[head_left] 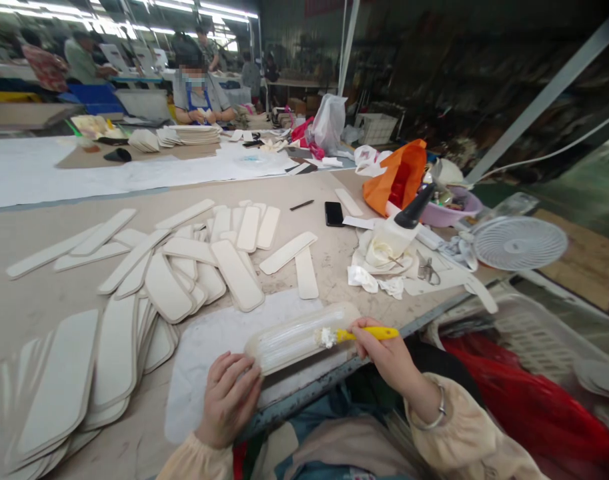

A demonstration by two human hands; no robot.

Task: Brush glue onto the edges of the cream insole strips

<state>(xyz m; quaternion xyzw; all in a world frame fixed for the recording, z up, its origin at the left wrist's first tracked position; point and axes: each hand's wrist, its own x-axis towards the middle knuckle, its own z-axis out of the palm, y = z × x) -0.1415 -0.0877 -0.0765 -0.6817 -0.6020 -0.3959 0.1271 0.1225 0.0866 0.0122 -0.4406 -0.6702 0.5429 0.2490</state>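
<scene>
My right hand [379,350] is closed around the yellow handle of a brush [367,333]. White paste coats the bristles, which touch the top of a long cream panel with rounded ends [289,343]. Glossy white streaks run along that panel. My left hand [231,390] grips the panel's left end, fingers on its edge; the thumb is hidden. Under the panel lies a white sheet [199,360] near the table's front edge. To the left, many similar panels [171,287] lie in a loose heap, with larger ones [59,380] in overlapping stacks.
At the right stand a white bottle with a black nozzle [394,233], scissors [427,270], an orange bag [397,177], a purple basin [454,205] and a white fan [519,243]. A phone [333,214] lies mid-table. Across the table a masked person [204,100] handles small pieces.
</scene>
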